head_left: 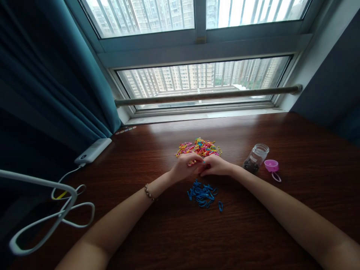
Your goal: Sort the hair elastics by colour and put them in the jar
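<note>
My left hand (186,167) and my right hand (216,165) meet at the front edge of a pile of small multicoloured loops (203,146), mostly pink, yellow and red. They look like coated paper clips, though they are too small to be sure. Fingers of both hands are pinched together, with a tiny blue-green bit showing between the fingertips. Which hand grips it is hard to tell. A few more coloured loops show beneath my left palm. Nearer to me lies a pile of blue loops (203,195), with a single blue loop (221,206) apart at its right.
Beyond my right forearm a clear jar (260,150) leans over, dark small things at its bottom. Beside it sits a pink lid (271,165) with a ring. At left are a white power bank (94,150), its white cable (81,204) and a blue curtain (84,82).
</note>
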`<state>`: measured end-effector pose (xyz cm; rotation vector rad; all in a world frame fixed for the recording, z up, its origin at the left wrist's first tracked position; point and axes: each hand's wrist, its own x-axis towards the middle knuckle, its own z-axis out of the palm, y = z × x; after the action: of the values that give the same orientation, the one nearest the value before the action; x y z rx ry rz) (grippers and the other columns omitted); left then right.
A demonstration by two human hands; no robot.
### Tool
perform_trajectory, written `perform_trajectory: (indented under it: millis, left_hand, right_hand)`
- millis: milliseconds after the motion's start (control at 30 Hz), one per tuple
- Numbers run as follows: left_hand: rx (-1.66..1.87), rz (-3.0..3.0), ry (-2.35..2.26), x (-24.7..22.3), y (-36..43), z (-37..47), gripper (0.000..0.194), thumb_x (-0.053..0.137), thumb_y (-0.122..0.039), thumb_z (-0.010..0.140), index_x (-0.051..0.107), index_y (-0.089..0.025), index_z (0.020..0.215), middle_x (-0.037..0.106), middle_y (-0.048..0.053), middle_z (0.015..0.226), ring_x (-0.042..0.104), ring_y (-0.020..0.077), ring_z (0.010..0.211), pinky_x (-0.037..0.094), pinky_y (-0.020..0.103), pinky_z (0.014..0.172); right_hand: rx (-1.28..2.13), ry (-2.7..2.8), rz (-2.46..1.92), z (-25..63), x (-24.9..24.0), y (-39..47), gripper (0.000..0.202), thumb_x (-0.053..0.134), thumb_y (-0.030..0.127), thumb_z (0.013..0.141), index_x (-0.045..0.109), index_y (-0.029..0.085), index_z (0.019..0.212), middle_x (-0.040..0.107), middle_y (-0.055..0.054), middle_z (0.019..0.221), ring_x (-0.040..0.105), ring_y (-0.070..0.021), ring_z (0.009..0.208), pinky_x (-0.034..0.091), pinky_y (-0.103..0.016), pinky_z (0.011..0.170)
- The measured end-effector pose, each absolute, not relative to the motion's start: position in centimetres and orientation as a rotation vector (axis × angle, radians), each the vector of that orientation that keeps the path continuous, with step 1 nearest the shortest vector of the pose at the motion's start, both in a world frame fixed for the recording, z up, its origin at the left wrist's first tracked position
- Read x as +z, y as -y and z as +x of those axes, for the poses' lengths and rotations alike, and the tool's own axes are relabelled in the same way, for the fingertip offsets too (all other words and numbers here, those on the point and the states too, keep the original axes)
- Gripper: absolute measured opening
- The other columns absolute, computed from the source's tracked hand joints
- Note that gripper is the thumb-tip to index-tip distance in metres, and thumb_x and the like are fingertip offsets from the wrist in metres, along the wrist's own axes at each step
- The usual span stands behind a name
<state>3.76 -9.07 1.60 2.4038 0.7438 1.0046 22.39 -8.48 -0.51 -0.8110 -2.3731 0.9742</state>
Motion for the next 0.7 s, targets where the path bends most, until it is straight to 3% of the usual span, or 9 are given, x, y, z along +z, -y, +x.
perform_trajectory:
  millis: [133, 267, 533, 700]
  left_hand:
    - [0.785, 2.506, -0.457, 1.6, 11.4, 4.8, 0.013, 0.054, -0.026, 0.079, 0.063, -0.017, 0.076, 0.063, 0.003, 0.065, 0.056, 0.0106, 0.057, 0.045, 0.02, 0.056]
    - [0.644, 2.632, -0.245, 1.1, 12.7, 5.3, 0.012, 0.051, -0.022, 0.079, 0.062, -0.018, 0.077, 0.063, 0.003, 0.065, 0.057, 0.0115, 0.058, 0.044, 0.021, 0.057]
    - [0.575, 2.819, -0.119, 1.1, 13.7, 5.6, 0.009, 0.053, -0.027, 0.078, 0.058, -0.02, 0.076, 0.06, 0.002, 0.063, 0.054, 0.0126, 0.058, 0.039, 0.024, 0.053]
    - [0.684, 2.854, -0.128, 0.9, 13.3, 5.4, 0.009, 0.054, -0.028, 0.077, 0.058, -0.019, 0.076, 0.062, 0.004, 0.073, 0.055, 0.013, 0.062, 0.042, 0.026, 0.058]
  right_hand:
    - [0.862, 2.368, -0.851, 22.1, -0.8, 8.6, 0.006, 0.064, 0.024, 0.063, 0.067, 0.019, 0.065, 0.059, 0.005, 0.057, 0.05, -0.0093, 0.055, 0.034, -0.018, 0.054]
    - [0.843, 2.364, -0.834, 21.9, -0.5, 8.9, 0.015, 0.058, 0.015, 0.065, 0.067, 0.022, 0.076, 0.062, 0.005, 0.063, 0.053, -0.0094, 0.058, 0.035, -0.018, 0.056]
    - [0.746, 1.967, -1.008, 20.7, -1.2, 9.2, 0.009, 0.059, 0.024, 0.074, 0.062, 0.019, 0.08, 0.062, 0.002, 0.068, 0.052, -0.0091, 0.055, 0.04, -0.02, 0.054]
    - [0.759, 1.792, -0.945, 20.4, -1.5, 8.7, 0.024, 0.052, 0.022, 0.079, 0.059, 0.02, 0.101, 0.063, -0.004, 0.096, 0.06, -0.0119, 0.069, 0.047, -0.024, 0.064]
